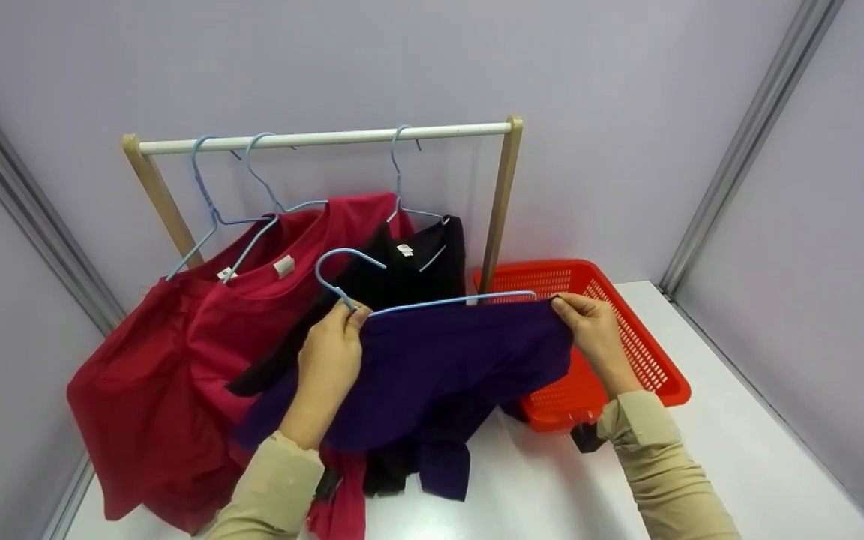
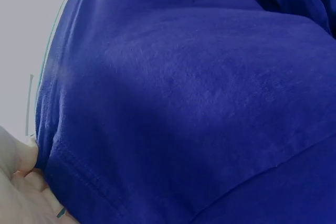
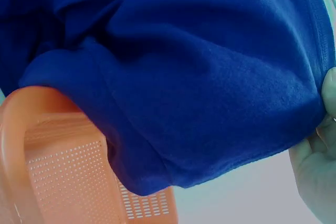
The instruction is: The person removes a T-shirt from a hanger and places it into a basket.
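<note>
A dark purple garment (image 1: 439,367) is stretched between my two hands, with a light blue wire hanger (image 1: 432,304) along its upper edge. My left hand (image 1: 331,364) pinches the garment's edge together with the hanger just below its hook. At the other end, my right hand (image 1: 593,330) pinches the garment's top corner, close to the hanger's far end. In the left wrist view the purple cloth (image 2: 194,87) fills most of the picture, thumb and fingers on its seam. The right wrist view shows the cloth (image 3: 210,93) hanging in folds from the fingers.
Behind my hands stands a garment rack with a white rail (image 1: 327,139) and wooden posts. From it hang a dark red top (image 1: 139,390), a pink top (image 1: 252,315) and a black top (image 1: 424,270) on blue hangers. A red perforated basket (image 1: 653,360) sits right on the white table (image 1: 732,435).
</note>
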{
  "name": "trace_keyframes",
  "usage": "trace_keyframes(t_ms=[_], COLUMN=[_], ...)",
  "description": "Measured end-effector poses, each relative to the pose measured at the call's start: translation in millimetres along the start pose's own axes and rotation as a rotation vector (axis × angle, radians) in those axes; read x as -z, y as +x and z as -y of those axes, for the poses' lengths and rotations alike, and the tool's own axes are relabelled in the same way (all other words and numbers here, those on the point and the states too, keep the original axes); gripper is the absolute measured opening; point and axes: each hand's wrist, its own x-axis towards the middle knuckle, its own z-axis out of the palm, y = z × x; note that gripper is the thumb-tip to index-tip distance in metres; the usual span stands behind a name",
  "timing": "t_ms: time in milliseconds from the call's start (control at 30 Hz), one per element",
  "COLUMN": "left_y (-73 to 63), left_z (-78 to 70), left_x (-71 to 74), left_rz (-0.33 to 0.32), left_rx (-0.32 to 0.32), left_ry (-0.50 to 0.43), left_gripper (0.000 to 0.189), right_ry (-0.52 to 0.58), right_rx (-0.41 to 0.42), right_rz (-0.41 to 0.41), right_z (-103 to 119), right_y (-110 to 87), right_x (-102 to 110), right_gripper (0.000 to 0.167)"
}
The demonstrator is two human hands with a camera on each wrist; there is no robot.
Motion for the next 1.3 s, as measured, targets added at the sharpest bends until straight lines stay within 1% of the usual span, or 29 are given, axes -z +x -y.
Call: trace_keyframes(t_ms=[167, 367, 467, 600, 800, 900, 967, 1100, 1200, 1300], left_y=[1.8, 5.4, 7.2, 9.9, 14.4, 17.2, 18.8, 21.4, 22.8, 23.3], left_z=[0.2, -2.9, -4.7, -6.5, -9.3, -9.7, -9.5, -8.0, -7.0, -6.8], left_x=[-1.4, -6.1, -8.8, -11.2, -11.6, -10.9, -10.4, -11.2, -13.3, -16.6], left_rz=[0.013, 0.004, -0.009, -0.025, -0.021, -0.014, -0.004, 0.004, 0.002, 0.010], left_rx=[0.022, 0.036, 0.016, -0.029, -0.016, 0.007, 0.035, 0.090, 0.119, 0.150], left_ry=[-0.034, -0.085, -0.125, -0.200, -0.300, -0.351, -0.386, -0.446, -0.482, -0.521], left_gripper=[0.031, 0.030, 0.030, 0.029, 0.030, 0.030, 0.028, 0.027, 0.027, 0.027], right_ry=[-0.043, -0.042, -0.050, -0.074, -0.100, -0.086, -0.036, 0.079, 0.131, 0.144], right_rx=[0.005, 0.002, -0.013, -0.038, -0.093, -0.133, -0.166, -0.218, -0.227, -0.209], right_rz=[-0.007, -0.031, -0.045, -0.048, -0.013, 0.024, 0.063, 0.196, 0.298, 0.368], right_z=[-2.7, -7.5, -10.9, -15.2, -18.3, -17.4, -16.9, -17.2, -16.9, -15.8], right_y=[-0.7, -1.5, -3.0, -6.0, -12.6, -17.0, -20.0, -26.3, -31.2, -36.4], right_x=[-0.9, -4.7, -8.5, -15.4, -25.6, -30.3, -33.5, -39.7, -47.7, -58.0], right_gripper=[0.017, 0.023, 0.023, 0.023, 0.024, 0.026, 0.026, 0.017, 0.009, 0.005])
